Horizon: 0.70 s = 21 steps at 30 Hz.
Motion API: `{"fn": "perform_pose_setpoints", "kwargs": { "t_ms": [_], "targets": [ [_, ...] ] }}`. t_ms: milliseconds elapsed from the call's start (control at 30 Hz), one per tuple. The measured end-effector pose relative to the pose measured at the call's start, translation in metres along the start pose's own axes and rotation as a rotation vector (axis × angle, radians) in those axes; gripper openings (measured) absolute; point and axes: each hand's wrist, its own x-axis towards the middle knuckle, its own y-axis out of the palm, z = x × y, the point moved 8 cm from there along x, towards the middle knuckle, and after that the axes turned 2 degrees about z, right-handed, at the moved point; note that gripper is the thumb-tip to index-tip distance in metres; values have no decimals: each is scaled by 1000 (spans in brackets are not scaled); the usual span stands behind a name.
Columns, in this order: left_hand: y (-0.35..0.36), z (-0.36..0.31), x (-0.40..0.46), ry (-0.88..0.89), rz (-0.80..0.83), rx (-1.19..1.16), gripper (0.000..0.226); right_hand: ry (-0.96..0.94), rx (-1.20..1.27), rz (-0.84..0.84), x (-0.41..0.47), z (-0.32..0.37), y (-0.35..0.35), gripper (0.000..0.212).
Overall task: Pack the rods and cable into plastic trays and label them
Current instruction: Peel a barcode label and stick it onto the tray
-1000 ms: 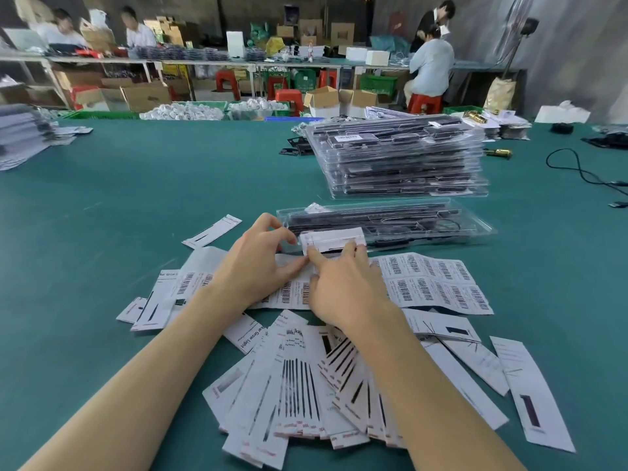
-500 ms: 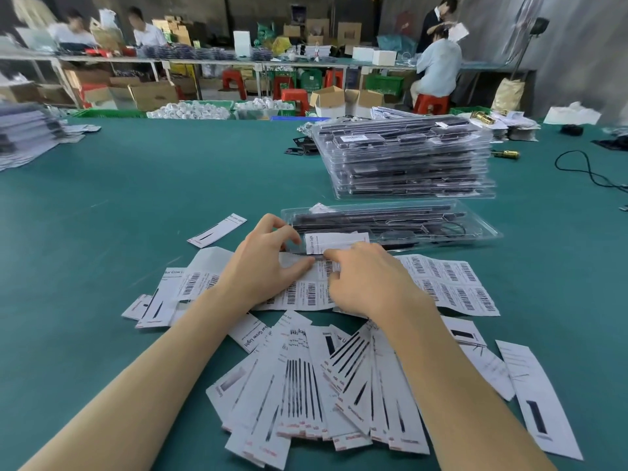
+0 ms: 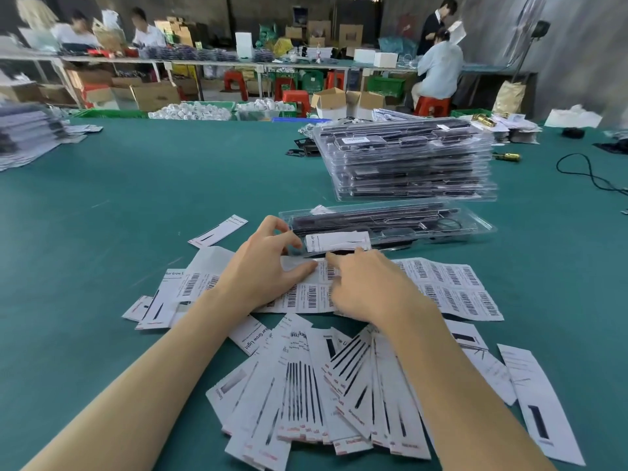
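A clear plastic tray [image 3: 472,223] with black rods and a coiled cable lies just beyond my hands. A white paper card [image 3: 336,241] rests on its near left part. In front of the tray is a barcode label sheet [image 3: 452,287]. My left hand [image 3: 268,266] presses the sheet's left part, thumb flat on it. My right hand [image 3: 370,290] has its fingers curled down and pinches a barcode label [image 3: 325,271] at the sheet's top edge, next to my left thumb.
A stack of packed trays [image 3: 407,161] stands behind the single tray. Several printed paper inserts [image 3: 306,385] fan out between my forearms, with more to the left and right. A black cable [image 3: 588,171] lies at the far right. People work at benches beyond the green table [image 3: 153,198].
Both hands let go of the white card, which now lies on the tray. They moved back onto the barcode sheet, the right fingers picking at a label.
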Motion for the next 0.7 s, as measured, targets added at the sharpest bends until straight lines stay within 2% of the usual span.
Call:
{"fn": "perform_pose_setpoints", "kwargs": {
  "t_ms": [100,200,300,433,567,700],
  "targets": [
    [0,3,3,-49,18,33,38,10,170,-69,3,-14,-15,37],
    [-3,9,8,-158,35,34,28,49,321,-246,7,-36,-33,27],
    [-3,12,21,-283,103,-7,19,161,482,-451,4,-69,-43,19],
    [1,14,41,-475,241,1,14,345,544,-641,-4,-119,-42,13],
    [0,17,46,-641,366,61,15,484,597,-591,-1,-154,-22,18],
    [6,20,51,-732,451,-60,10,539,738,-583,3,-162,-12,8]
  ]
}}
